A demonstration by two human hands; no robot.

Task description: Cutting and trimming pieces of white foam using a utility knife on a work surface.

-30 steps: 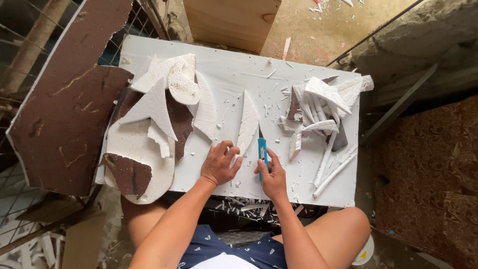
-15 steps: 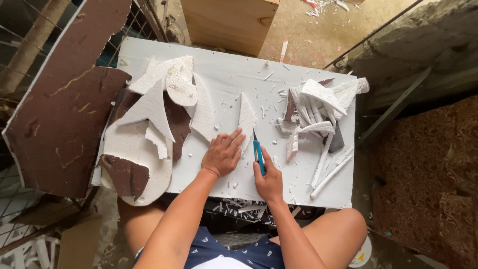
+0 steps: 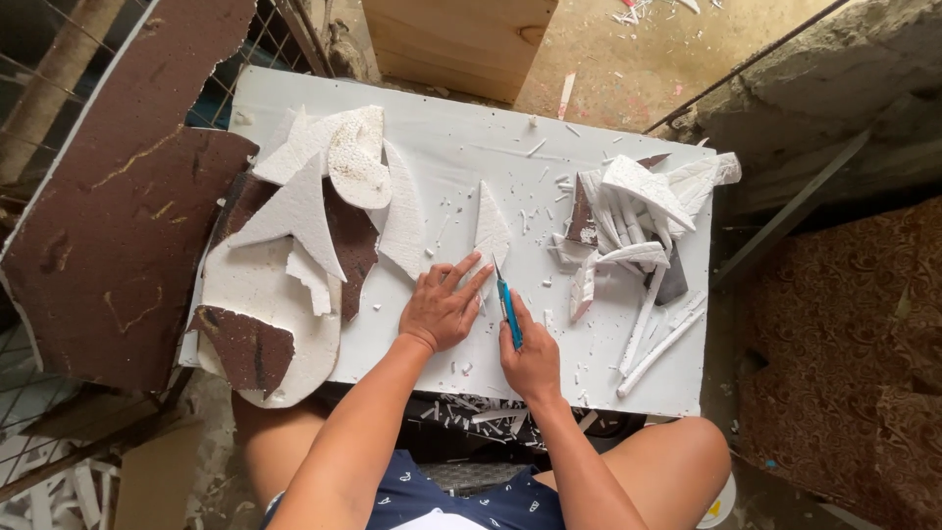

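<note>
the fingers of the right hand (image 3: 531,361) are closed around a blue utility knife (image 3: 508,310), its blade tip set against the lower edge of a pointed white foam piece (image 3: 488,232). the left hand (image 3: 441,306) is laid flat with fingers spread, pressed on that piece's lower end. the piece is found near the middle of a white board (image 3: 451,147). larger foam cutouts (image 3: 304,206) are piled to the left, thin foam strips (image 3: 638,255) to the right.

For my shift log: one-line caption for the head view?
Left hand pins a pointed foam piece on the white board; right hand holds a blue knife.
</note>
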